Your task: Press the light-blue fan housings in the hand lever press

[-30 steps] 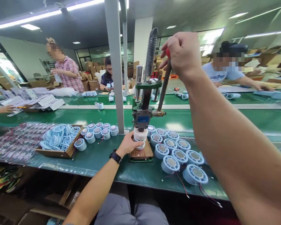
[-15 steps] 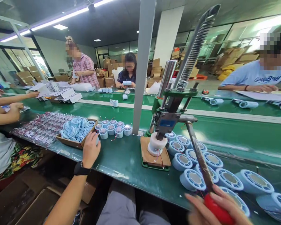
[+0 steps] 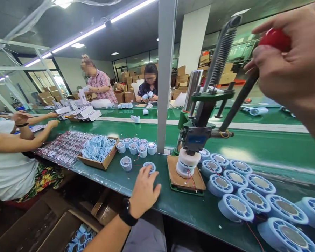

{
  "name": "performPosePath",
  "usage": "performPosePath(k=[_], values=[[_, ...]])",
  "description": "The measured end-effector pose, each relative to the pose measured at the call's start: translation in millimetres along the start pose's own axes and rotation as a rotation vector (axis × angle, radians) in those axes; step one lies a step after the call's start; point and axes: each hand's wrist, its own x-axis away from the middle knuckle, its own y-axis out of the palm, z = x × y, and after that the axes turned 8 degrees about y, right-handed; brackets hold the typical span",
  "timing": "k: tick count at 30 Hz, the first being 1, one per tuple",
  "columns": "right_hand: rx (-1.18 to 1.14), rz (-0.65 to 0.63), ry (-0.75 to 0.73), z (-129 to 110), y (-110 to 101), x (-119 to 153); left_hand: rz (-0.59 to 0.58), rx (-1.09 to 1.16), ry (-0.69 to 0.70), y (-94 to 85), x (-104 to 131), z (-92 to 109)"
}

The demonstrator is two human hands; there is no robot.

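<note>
My right hand [image 3: 291, 52] is wrapped round the red knob [image 3: 275, 40] of the hand press lever [image 3: 241, 99], raised at the upper right. Under the ram of the press [image 3: 198, 136], a white cap [image 3: 189, 156] sits over a light-blue round part [image 3: 186, 170] with red wires, on a cardboard-covered base [image 3: 173, 169]. My left hand [image 3: 145, 189], wearing a black watch, has its fingers apart, with fingertips at a blue motor-like part [image 3: 149, 166] on the green bench. The fingers partly hide that part. A similar part [image 3: 126, 163] stands to its left.
Several finished-looking blue parts [image 3: 236, 207] crowd right of the press. A cardboard tray [image 3: 105, 163] holds blue rings, with more parts [image 3: 133, 148] beside it. A grey post [image 3: 165, 77] rises behind. Co-workers sit or stand at left and across the bench. An open box [image 3: 55, 231] stands below.
My right hand has swung the lever from low to high. My left hand has moved right from the tray, and two blue parts now stand nearer the press, apart from the group.
</note>
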Motion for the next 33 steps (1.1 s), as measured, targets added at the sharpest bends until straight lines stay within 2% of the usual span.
performPosePath(k=[2, 3, 5, 8, 9, 11, 12, 14, 16, 18, 21, 24, 27, 30, 32, 33], values=[[0.055, -0.044, -0.106, -6.3, 4.4, -6.2, -0.075, 0.116, 0.071, -7.0, -7.3, 3.6], [0.066, -0.069, -0.143, -4.6, 4.7, -3.6, -0.075, 0.151, 0.101, -13.5, -9.0, 0.9], [0.025, -0.092, -0.148, 7.3, 4.4, 15.4, 0.014, 0.141, 0.117, -33.0, -9.1, -15.5], [-0.123, 0.024, -0.049, 38.5, 14.3, 80.6, 0.271, -0.094, -0.009, -78.2, -4.7, -66.9], [-0.176, 0.075, 0.000, 50.5, 22.8, 109.9, 0.349, -0.202, -0.081, -96.1, -3.0, -88.2], [-0.246, 0.135, 0.095, 74.0, 47.1, 170.9, 0.422, -0.363, -0.215, -130.9, -0.1, -129.7], [-0.263, 0.114, 0.147, 84.5, 61.7, 199.0, 0.439, -0.401, -0.258, -145.8, 1.1, -147.4], [-0.269, -0.009, 0.269, 100.8, 90.6, 242.8, 0.434, -0.441, -0.318, -166.6, 2.9, -173.4], [-0.275, -0.136, 0.394, 109.8, 113.5, 265.9, 0.406, -0.477, -0.365, -174.9, 3.9, -186.9], [-0.284, -0.169, 0.494, 113.1, 127.5, 271.1, 0.370, -0.507, -0.410, -174.8, 3.7, -191.8], [-0.304, -0.071, 0.529, 112.8, 135.4, 264.1, 0.326, -0.528, -0.461, -172.9, 0.9, -190.9], [-0.283, 0.031, 0.435, 108.7, 129.8, 265.1, 0.308, -0.505, -0.463, -175.9, -2.7, -183.0], [-0.194, 0.062, 0.292, 98.8, 108.1, 282.7, 0.364, -0.503, -0.361, -170.3, -5.3, -171.9], [-0.106, 0.013, 0.148, 85.0, 74.2, 302.5, 0.405, -0.525, -0.102, -138.6, -0.9, -158.9], [-0.034, 0.024, 0.110, 82.2, 43.1, 309.4, 0.333, -0.486, 0.092, -104.4, 10.3, -145.4], [0.019, 0.075, 0.113, 85.9, 23.6, 310.6, 0.272, -0.446, 0.182, -86.0, 17.7, -137.0]])
